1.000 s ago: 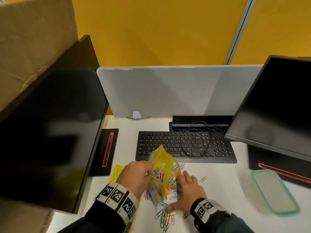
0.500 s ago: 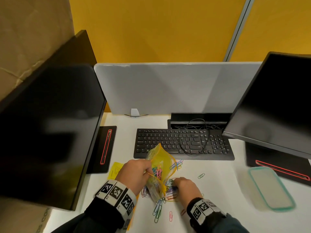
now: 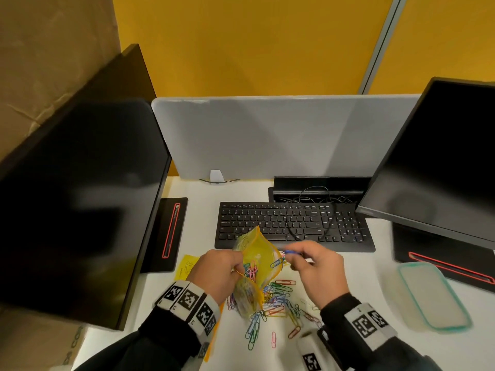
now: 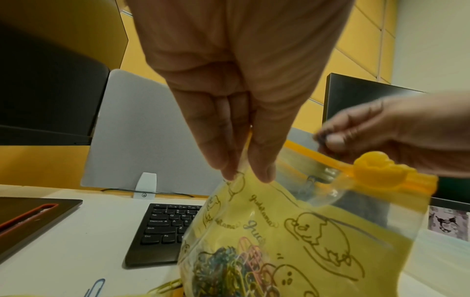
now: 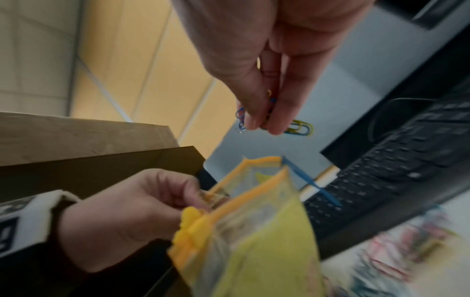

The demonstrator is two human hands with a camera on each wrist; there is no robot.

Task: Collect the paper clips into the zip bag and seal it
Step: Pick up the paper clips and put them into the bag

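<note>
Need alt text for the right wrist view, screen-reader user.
The right hand pinches a few paper clips, blue and yellow among them, just above the open mouth of a yellow zip bag. The left hand holds the bag near its orange slider. A black keyboard and more clips, blurred, lie on the desk behind.

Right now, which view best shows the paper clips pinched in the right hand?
The right wrist view: the blue and yellow-green wire paper clips hang in plain sight from the right hand. The head view shows only a blurred blue streak at the fingers. In the left wrist view the clips show only as a dark blur.
</note>
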